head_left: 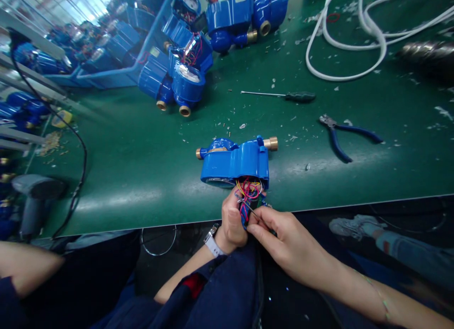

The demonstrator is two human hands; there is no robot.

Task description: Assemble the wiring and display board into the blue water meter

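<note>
A blue water meter (pixel 234 161) with brass pipe ends lies on its side near the table's front edge. Red, yellow and white wires (pixel 251 189) come out of its open housing to a small circuit board (pixel 245 214). My left hand (pixel 232 220) is closed around the board, just in front of the edge. With its fingers pinched, my right hand (pixel 280 234) grips a thin metal tool (pixel 252 209), whose tip is among the wires by the board. Fingers hide most of the tool and part of the board.
Blue-handled cutting pliers (pixel 336 130) and a screwdriver (pixel 298 97) lie beyond the meter. Other blue meters (pixel 187 83) stand at the back beside a full blue crate (pixel 109 78). White cable (pixel 314 59), a scanner (pixel 33 196) and a person's arm (pixel 26 267) are around.
</note>
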